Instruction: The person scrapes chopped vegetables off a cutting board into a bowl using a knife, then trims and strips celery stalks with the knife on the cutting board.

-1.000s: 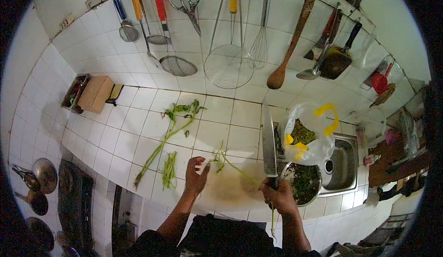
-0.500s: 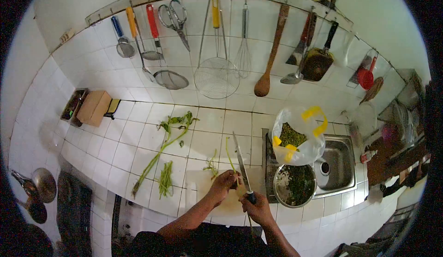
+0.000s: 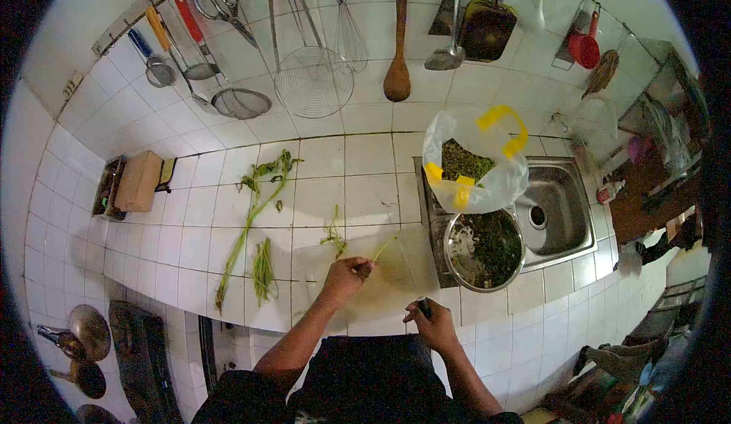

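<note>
My left hand (image 3: 348, 275) is closed on a thin green stalk (image 3: 386, 248) over the cutting board (image 3: 365, 302). The black handle of a knife (image 3: 423, 307) is in my right hand (image 3: 434, 325), its blade pointing up and away over the board. A small leafy sprig (image 3: 333, 235) lies behind my left hand. Further left are a bundle of cut stalks (image 3: 263, 273) and a long leafy stem (image 3: 247, 233). Right of the board stands a steel bowl (image 3: 487, 256) of chopped greens, with a plastic bag (image 3: 502, 184) of green pieces behind it.
A steel sink (image 3: 560, 211) is at the right. Utensils, among them a wooden spoon (image 3: 397, 77) and a wire skimmer (image 3: 314, 81), hang on the tiled wall. A cardboard box (image 3: 139, 182) stands at the far left, and pans (image 3: 90, 331) are at the lower left.
The view has shifted, so the counter sits higher in the picture. My hands have moved apart, and the knife has come away from the stalk in my left hand.
</note>
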